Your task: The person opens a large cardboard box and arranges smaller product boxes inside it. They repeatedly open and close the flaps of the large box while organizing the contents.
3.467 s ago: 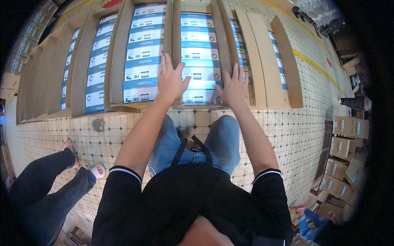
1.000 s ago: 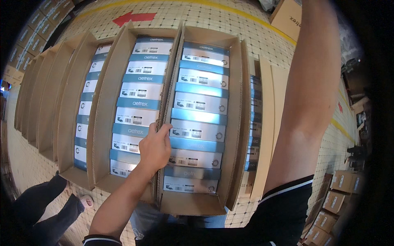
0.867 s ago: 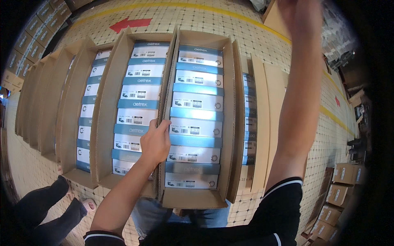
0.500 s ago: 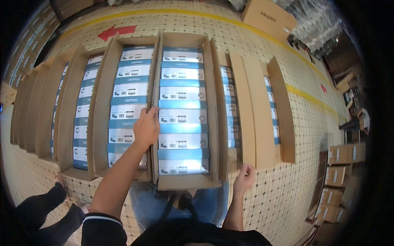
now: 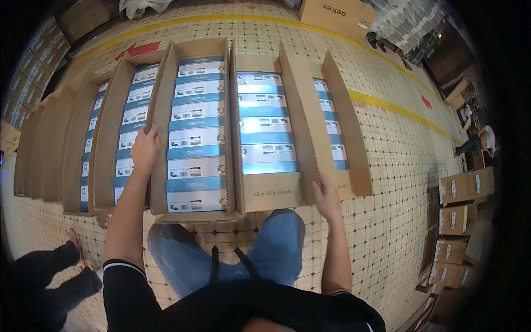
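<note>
Open brown cartons stand in a row before me, each holding a column of white and blue shoe boxes [image 5: 193, 139]. My left hand [image 5: 146, 151] is closed over the upright side flap between two cartons left of centre, its fingertips beside the boxes. On the right, my right hand [image 5: 328, 200] pinches the near end of a cardboard flap [image 5: 307, 119] between the two rightmost cartons. Left of that flap lies an open carton [image 5: 271, 191] with its boxes showing. The rightmost carton [image 5: 357, 138] has its boxes partly hidden by cardboard.
Another person's dark-clad legs [image 5: 52, 260] are at lower left. Stacked cartons [image 5: 467, 185] stand at right. Beyond the row are a yellow floor line [image 5: 221, 17], a red floor arrow [image 5: 138, 50] and a large carton [image 5: 337, 17].
The row has shifted left in view. My left hand now holds a flap farther left along it. My right hand has gone from beside a carton's near corner to its flap, and one right-hand carton lies wider open.
</note>
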Available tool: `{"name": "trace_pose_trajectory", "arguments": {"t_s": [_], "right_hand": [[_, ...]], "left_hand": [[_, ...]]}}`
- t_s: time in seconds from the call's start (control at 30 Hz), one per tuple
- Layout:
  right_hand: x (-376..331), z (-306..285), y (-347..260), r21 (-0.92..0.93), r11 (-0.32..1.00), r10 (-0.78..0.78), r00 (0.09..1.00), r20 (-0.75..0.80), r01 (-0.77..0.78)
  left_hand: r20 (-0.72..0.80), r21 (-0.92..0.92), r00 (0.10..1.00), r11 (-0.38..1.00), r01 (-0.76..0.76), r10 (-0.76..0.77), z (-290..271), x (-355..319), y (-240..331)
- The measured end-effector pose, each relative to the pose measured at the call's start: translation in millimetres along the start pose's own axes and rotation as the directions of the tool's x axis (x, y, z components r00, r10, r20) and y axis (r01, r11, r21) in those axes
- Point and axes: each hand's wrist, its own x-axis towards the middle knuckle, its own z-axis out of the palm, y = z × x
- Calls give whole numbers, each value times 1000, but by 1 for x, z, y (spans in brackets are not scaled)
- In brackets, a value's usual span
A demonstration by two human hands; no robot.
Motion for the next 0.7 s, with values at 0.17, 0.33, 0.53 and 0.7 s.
{"name": "trace_pose_trajectory", "arguments": {"t_s": [0.17, 0.33, 0.53, 0.7], "right_hand": [[11, -31, 24, -146, 979, -130, 987, 97, 143], [8, -27, 35, -140, 981, -127, 989, 81, 137], [13, -37, 33, -63, 985, -152, 982, 115, 160], [15, -32, 44, 19, 946, -324, 946, 32, 323]], "left_hand": [[-110, -169, 994, 985, -24, 6, -28, -81, 126], [-13, -355, 974, 910, -216, 226, -15, -166, 254], [44, -175, 990, 977, -121, 131, -2, -160, 259], [53, 52, 991, 990, -128, 125, 9, -127, 247]]}}
